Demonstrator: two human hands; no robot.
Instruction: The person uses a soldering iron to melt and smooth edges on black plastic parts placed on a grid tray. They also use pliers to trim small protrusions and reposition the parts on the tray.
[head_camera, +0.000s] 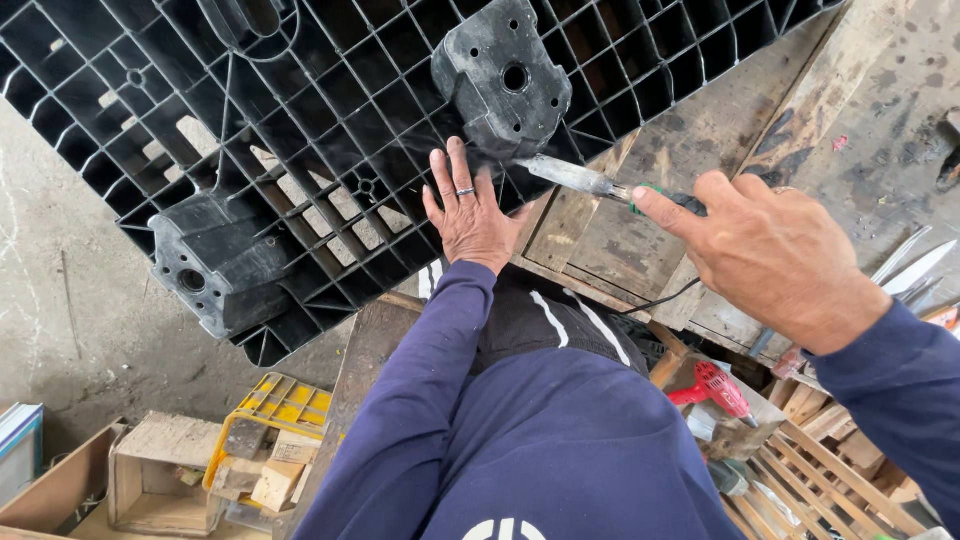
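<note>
A black plastic pallet (330, 130) lies upside down on a wooden workbench (700, 150), its grid ribs and block feet facing up. My left hand (467, 208), with a ring on one finger, presses flat on the ribs just below one block foot (500, 80). My right hand (770, 250) grips a green-handled soldering iron (590, 183). Its metal tip touches the base of that foot, right beside my left fingertips. A thin cord (660, 300) hangs from the handle.
Another block foot (215, 260) sits at the pallet's near left corner, over the concrete floor (60, 290). Below are a yellow crate (275, 440) of wood scraps, a wooden box (160, 470), and a red power tool (715, 390) among wooden slats. Metal blades (915, 265) lie at right.
</note>
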